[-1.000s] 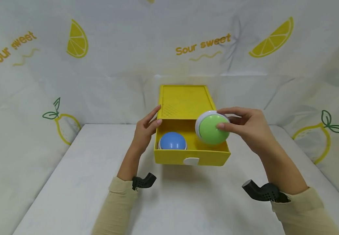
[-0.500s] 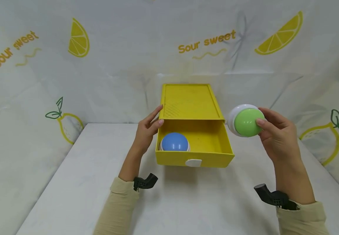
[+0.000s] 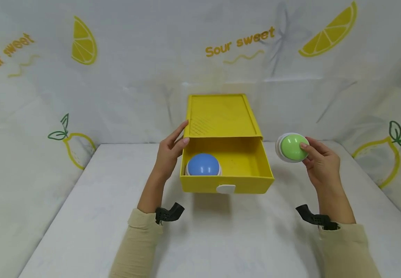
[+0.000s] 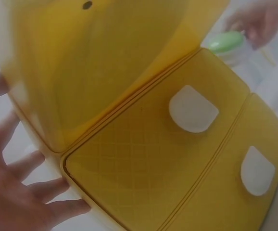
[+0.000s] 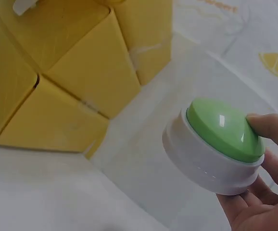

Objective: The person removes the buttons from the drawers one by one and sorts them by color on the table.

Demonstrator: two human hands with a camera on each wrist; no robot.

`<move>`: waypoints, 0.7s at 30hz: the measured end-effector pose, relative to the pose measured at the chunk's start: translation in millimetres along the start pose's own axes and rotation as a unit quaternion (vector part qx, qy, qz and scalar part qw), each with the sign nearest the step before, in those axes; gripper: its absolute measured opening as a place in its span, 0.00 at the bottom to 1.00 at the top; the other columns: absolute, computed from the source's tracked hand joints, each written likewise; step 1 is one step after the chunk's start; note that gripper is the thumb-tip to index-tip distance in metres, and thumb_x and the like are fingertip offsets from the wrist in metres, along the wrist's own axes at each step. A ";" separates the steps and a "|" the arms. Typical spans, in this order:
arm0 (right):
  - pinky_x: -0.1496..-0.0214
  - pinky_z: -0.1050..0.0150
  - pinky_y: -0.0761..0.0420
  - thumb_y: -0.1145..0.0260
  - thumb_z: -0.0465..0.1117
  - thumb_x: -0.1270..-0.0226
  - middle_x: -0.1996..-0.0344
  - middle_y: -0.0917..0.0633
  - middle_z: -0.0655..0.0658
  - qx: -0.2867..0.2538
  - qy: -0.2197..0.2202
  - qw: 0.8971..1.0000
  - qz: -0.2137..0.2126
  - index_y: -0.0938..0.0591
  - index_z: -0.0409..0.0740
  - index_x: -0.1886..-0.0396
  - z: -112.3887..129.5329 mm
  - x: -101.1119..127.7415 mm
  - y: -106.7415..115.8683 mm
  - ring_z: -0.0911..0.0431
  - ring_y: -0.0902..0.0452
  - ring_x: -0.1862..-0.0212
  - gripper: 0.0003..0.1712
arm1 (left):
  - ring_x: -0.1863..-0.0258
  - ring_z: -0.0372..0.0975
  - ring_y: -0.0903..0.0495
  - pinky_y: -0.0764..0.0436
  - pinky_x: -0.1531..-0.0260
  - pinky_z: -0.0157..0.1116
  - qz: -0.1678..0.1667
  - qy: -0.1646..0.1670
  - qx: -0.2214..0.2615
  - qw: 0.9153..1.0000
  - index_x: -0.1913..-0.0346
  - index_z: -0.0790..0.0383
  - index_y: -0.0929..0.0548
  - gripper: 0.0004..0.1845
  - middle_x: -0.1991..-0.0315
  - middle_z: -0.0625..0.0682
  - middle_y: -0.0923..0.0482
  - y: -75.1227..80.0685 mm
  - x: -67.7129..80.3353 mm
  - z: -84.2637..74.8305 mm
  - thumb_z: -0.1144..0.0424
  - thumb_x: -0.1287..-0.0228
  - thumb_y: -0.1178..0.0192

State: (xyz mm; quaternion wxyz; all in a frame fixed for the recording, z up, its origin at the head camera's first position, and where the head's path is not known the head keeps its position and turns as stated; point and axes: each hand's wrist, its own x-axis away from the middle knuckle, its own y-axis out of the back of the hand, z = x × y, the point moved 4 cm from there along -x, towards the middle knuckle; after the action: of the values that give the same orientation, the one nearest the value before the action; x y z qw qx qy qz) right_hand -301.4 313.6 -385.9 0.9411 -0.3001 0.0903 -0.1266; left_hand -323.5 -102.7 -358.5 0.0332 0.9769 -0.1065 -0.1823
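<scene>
My right hand (image 3: 325, 166) holds a round push button (image 3: 293, 147) with a green dome and a white base, raised to the right of the yellow drawer box (image 3: 222, 116). In the right wrist view the thumb lies on the green dome (image 5: 223, 127) and the fingers are under the white base (image 5: 204, 166). My left hand (image 3: 167, 156) touches the left side of the box, its fingers extended and spread in the left wrist view. The top drawer (image 3: 245, 186) is pulled out. A blue-domed button (image 3: 203, 164) sits in its left part.
Below the pulled-out drawer, closed drawer fronts (image 4: 129, 159) carry white tabs (image 4: 194, 109). The box stands on a white-covered table (image 3: 242, 239), near a white backdrop (image 3: 134, 108) printed with lemons.
My right hand has lifted the green button out of the drawer and carried it right, then slightly lower. My left hand stays at the box's side. The blue button remains in the drawer.
</scene>
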 end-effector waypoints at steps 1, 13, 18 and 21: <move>0.61 0.70 0.11 0.32 0.23 0.38 0.58 0.15 0.48 0.020 -0.008 1.000 -0.012 0.11 0.38 0.57 -3.3 -2.0 5.1 0.60 0.11 0.63 0.13 | 0.28 0.46 0.27 0.23 0.33 0.52 -0.001 0.000 -0.002 1.000 0.24 0.38 0.34 0.29 0.23 0.45 0.35 0.0 0.0 -0.1 0.53 0.26 0.48; 0.62 0.80 0.17 0.20 0.42 0.44 0.55 0.20 0.58 0.186 -0.098 0.969 -0.127 0.14 0.51 0.48 -45.7 -13.9 31.9 0.68 0.22 0.57 0.22 | 0.28 0.46 0.27 0.24 0.32 0.51 -0.008 -0.007 0.007 1.000 0.24 0.39 0.33 0.28 0.23 0.43 0.36 0.0 -0.3 -2.9 0.54 0.25 0.48; 0.60 0.83 0.19 0.21 0.47 0.43 0.51 0.23 0.60 0.236 -0.143 0.946 -0.169 0.22 0.48 0.32 -62.0 -15.0 45.2 0.67 0.27 0.49 0.38 | 0.28 0.46 0.28 0.24 0.32 0.51 -0.003 -0.007 0.013 1.000 0.24 0.40 0.33 0.28 0.23 0.44 0.36 -1.4 -0.9 -0.9 0.55 0.25 0.48; 0.60 0.83 0.19 0.21 0.48 0.43 0.46 0.24 0.58 0.246 -0.154 0.940 -0.180 0.24 0.48 0.30 -69.5 -15.3 49.9 0.66 0.28 0.48 0.41 | 0.28 0.46 0.27 0.24 0.32 0.50 -0.005 -0.004 0.009 1.000 0.24 0.39 0.33 0.28 0.23 0.44 0.36 -1.3 -0.2 -0.4 0.55 0.25 0.48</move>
State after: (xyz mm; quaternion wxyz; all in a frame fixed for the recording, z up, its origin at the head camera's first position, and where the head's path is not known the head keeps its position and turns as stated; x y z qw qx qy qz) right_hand -323.9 319.8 -469.6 0.9494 -0.0864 -0.1455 -0.2647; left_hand -323.3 -101.3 -358.2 0.0231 0.9770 -0.1031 -0.1852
